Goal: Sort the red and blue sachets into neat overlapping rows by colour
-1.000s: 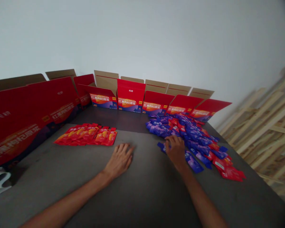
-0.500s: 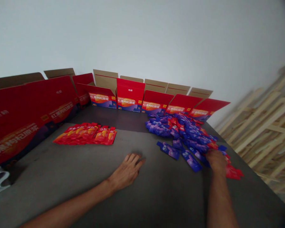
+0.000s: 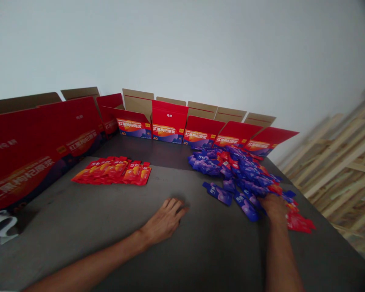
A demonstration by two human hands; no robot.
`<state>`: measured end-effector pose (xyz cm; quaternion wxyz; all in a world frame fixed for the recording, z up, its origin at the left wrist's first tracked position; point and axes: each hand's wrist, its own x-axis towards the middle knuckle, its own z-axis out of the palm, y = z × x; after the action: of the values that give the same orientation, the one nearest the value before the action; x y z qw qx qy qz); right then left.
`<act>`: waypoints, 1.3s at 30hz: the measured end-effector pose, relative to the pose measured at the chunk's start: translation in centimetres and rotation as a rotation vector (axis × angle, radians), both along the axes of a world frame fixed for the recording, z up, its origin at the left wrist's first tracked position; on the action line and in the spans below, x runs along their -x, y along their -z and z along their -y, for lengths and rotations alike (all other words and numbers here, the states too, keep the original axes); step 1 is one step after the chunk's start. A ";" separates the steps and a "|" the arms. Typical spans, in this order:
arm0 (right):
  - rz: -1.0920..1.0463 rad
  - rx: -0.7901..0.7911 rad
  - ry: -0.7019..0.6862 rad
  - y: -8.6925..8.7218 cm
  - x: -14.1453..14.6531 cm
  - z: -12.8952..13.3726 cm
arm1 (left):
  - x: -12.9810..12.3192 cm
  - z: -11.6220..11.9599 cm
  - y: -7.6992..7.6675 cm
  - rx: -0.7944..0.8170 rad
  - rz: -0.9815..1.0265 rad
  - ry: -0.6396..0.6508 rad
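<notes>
Right hand [image 3: 272, 207] moved right onto blue sachets [image 3: 246, 172], left hand [image 3: 166, 221] apart on tabletop [image 3: 200, 251]

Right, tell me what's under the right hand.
The right hand rests on the edge of the pile of blue and red sachets. Blue sachets show around it; whatever lies directly beneath the palm is covered.

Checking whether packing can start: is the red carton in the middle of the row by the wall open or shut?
The red carton is open: its flaps stand raised, red in front and tan behind.

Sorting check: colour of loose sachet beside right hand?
The sachet is blue-purple; head view shows it best.
</notes>
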<state>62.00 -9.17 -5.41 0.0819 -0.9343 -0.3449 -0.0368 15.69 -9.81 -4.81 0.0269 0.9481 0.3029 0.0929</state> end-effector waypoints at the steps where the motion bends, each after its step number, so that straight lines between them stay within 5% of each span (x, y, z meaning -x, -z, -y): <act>1: -0.008 0.028 0.017 -0.1 0.3 -0.1 | 0.0 0.0 0.1 0.001 0.001 -0.001; 11: -0.062 0.156 -0.013 -2.0 2.4 0.4 | 0.0 0.0 0.4 -0.026 0.003 0.017; 22: 0.139 0.031 -0.133 -5.5 7.1 1.2 | 0.0 -0.2 0.6 -0.025 -0.014 0.042; 31: 0.163 -0.236 -0.228 -9.5 10.9 4.3 | 0.0 -0.3 0.0 0.037 0.018 0.060; 39: -0.341 -0.785 -0.693 -8.7 16.5 2.4 | 0.1 -0.9 -0.5 0.498 0.495 -0.008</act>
<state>45.52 -11.59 3.28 0.4865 -0.6579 -0.5746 0.0185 15.64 -8.88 -4.28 0.3294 0.8600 0.3044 0.2432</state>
